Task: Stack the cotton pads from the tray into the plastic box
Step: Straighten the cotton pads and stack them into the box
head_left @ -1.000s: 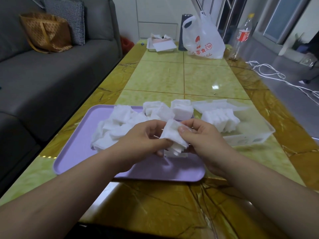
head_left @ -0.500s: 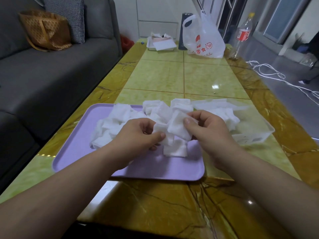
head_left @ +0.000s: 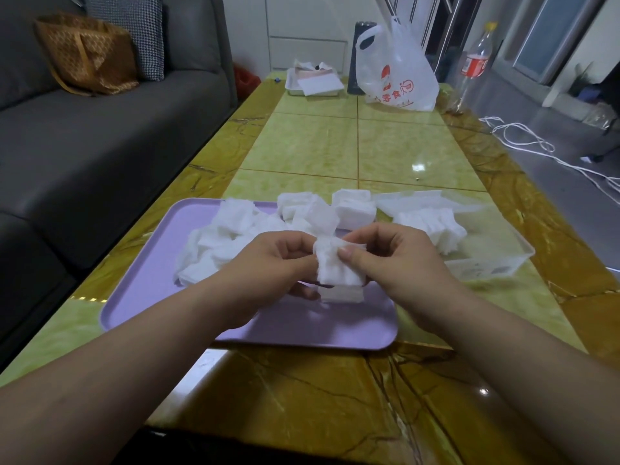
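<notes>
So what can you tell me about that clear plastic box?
The plastic box is clear, shallow, rectangular, with what looks like an open lid at its far edge. It sits flat on the table, just right of the purple tray. A row of cotton pads sits inside at its left end.

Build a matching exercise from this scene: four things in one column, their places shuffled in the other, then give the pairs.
Things
1. stack of cotton pads
2. plastic box
3. brown bag
4. white carrier bag

Places
A. on the grey sofa
B. at the far end of the table
C. pinched between the left hand and the right hand
D. on the table, just right of the purple tray

Pairs: 1-C, 2-D, 3-A, 4-B
</notes>
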`<control>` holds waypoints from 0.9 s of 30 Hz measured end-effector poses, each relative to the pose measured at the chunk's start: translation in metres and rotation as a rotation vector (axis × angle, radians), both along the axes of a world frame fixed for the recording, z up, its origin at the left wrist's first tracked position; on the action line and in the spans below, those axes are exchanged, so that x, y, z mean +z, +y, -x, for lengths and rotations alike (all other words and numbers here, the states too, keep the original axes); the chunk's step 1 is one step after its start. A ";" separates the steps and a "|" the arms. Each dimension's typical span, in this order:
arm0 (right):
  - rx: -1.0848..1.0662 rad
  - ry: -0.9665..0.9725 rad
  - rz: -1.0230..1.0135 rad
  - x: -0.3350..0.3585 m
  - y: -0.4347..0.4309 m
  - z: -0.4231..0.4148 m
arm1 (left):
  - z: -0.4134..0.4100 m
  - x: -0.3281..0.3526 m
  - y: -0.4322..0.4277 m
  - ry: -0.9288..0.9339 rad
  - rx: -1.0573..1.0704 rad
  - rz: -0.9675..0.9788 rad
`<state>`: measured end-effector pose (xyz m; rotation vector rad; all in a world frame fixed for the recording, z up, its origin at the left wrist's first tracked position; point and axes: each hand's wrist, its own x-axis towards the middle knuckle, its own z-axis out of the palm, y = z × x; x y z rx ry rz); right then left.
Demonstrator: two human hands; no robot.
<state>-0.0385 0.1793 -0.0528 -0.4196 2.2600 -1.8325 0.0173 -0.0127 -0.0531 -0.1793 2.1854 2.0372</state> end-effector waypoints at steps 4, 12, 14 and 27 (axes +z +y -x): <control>0.006 -0.003 -0.008 -0.001 0.000 0.000 | 0.002 -0.001 -0.001 -0.004 0.021 -0.051; 0.029 -0.033 -0.040 -0.007 0.000 0.002 | 0.002 -0.007 0.001 0.031 0.023 -0.025; 0.088 -0.149 0.047 -0.008 0.001 0.002 | 0.003 -0.008 0.000 0.049 0.011 -0.028; -0.136 0.068 -0.078 -0.021 0.001 0.005 | 0.017 -0.019 0.022 0.199 -0.100 0.929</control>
